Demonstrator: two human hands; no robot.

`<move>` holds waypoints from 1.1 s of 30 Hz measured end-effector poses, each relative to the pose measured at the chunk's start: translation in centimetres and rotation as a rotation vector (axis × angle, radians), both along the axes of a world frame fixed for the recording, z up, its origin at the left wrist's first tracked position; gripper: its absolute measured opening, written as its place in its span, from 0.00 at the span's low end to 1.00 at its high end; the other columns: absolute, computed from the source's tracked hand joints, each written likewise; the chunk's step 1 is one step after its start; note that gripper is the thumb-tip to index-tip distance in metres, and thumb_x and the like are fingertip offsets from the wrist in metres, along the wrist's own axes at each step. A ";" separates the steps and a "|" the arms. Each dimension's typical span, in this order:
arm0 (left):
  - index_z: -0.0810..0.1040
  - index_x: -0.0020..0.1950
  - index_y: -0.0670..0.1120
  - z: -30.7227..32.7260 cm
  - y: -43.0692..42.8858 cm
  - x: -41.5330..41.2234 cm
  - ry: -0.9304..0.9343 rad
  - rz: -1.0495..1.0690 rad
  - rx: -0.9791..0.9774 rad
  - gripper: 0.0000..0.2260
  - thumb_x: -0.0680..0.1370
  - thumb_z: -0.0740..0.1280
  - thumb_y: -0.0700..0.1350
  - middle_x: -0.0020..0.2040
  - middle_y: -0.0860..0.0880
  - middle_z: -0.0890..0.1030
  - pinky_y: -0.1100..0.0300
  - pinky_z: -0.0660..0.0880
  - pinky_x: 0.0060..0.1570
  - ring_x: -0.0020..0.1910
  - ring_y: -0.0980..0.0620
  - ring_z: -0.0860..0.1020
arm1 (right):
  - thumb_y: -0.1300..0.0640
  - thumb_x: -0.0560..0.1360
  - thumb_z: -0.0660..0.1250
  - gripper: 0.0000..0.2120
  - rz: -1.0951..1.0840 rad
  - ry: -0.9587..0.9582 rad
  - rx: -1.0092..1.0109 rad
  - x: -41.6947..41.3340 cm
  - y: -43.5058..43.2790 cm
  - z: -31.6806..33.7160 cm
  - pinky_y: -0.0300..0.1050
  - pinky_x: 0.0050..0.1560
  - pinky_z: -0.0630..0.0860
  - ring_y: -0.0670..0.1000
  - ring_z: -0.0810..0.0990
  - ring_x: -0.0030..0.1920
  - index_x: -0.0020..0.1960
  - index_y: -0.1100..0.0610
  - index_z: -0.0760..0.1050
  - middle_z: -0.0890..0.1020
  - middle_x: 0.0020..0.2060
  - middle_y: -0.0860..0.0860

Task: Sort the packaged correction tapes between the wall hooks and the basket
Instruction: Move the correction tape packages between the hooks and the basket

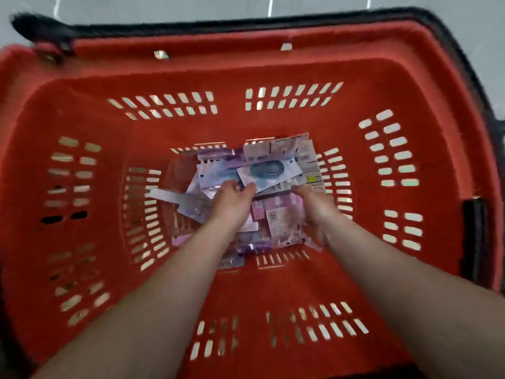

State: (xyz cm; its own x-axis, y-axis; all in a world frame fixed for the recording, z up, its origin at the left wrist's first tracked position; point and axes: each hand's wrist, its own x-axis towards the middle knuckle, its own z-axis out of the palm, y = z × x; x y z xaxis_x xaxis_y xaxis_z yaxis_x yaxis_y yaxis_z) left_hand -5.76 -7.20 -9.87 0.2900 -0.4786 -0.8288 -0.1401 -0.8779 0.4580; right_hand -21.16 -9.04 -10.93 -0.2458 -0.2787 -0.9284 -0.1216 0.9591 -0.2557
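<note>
Your two bare forearms reach down from the near edge into the red slotted basket (82, 86), which stands on a pale tiled floor (164, 6) with its black handle (41, 27) folded along the far rim. Your left hand (232, 196) pinches the near edge of a blue-printed correction tape pack (269, 170) atop the heap of packaged correction tapes (278, 220) on the basket's bottom. Your right hand (314, 203) lies on the heap's right side, fingers pointing down among the packs; blur hides whether it grips anything.
</note>
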 end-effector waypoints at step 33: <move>0.69 0.71 0.55 -3.1 1.9 9.5 -0.687 -1.249 -0.001 0.27 0.73 0.68 0.43 0.67 0.47 0.75 0.47 0.68 0.64 0.67 0.43 0.72 | 0.55 0.74 0.74 0.47 0.470 -0.065 -0.493 1.8 -0.9 -0.1 0.43 0.57 0.78 0.41 0.81 0.50 0.78 0.38 0.44 0.76 0.57 0.40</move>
State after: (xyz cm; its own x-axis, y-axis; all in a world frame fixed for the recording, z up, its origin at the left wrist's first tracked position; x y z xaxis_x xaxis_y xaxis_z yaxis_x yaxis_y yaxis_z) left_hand 3.70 -5.26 -13.00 0.0213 -0.7155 -0.6983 -0.9998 -0.0143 -0.0158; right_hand -19.37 -9.96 -11.07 0.0565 -0.7361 -0.6745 -0.4666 0.5778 -0.6697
